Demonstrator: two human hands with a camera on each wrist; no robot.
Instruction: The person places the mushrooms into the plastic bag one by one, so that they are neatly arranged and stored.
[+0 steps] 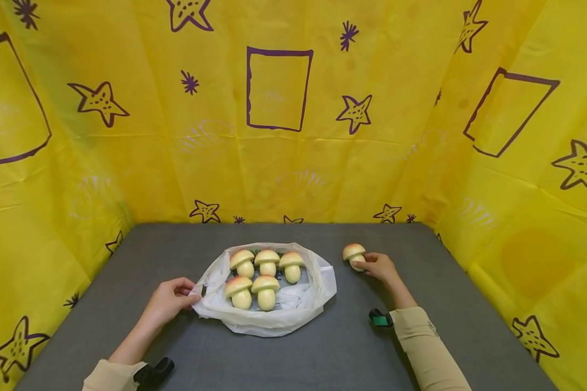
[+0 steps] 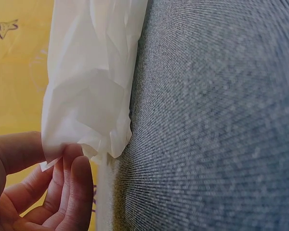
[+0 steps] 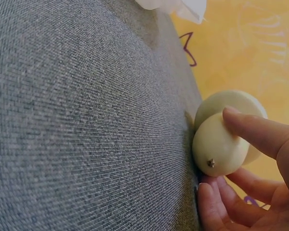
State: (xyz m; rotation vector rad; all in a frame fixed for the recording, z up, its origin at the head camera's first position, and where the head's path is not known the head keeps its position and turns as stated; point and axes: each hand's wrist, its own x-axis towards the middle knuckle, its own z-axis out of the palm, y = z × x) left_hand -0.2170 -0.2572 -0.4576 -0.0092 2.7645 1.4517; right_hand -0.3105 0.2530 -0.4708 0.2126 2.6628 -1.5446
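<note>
A white plastic bag (image 1: 318,304) lies on the table with its mouth spread wide, and several toy mushrooms (image 1: 266,263) with cream stems and orange-tinged caps show inside it in two rows. My left hand (image 1: 172,298) pinches the left edge of the bag between thumb and fingers; the left wrist view has the pinched white plastic (image 2: 89,86) up close. To the right of the bag, my right hand (image 1: 379,267) grips a single toy mushroom (image 1: 354,251) by its stem. In the right wrist view the thumb presses the pale stem (image 3: 219,149), with fingers underneath, close over the table.
The dark grey table (image 1: 313,358) reaches back to a yellow curtain (image 1: 279,179) printed with purple stars and frames, which also hangs along both sides. A black wrist strap device (image 1: 154,373) sits at the left sleeve, another (image 1: 381,319) at the right.
</note>
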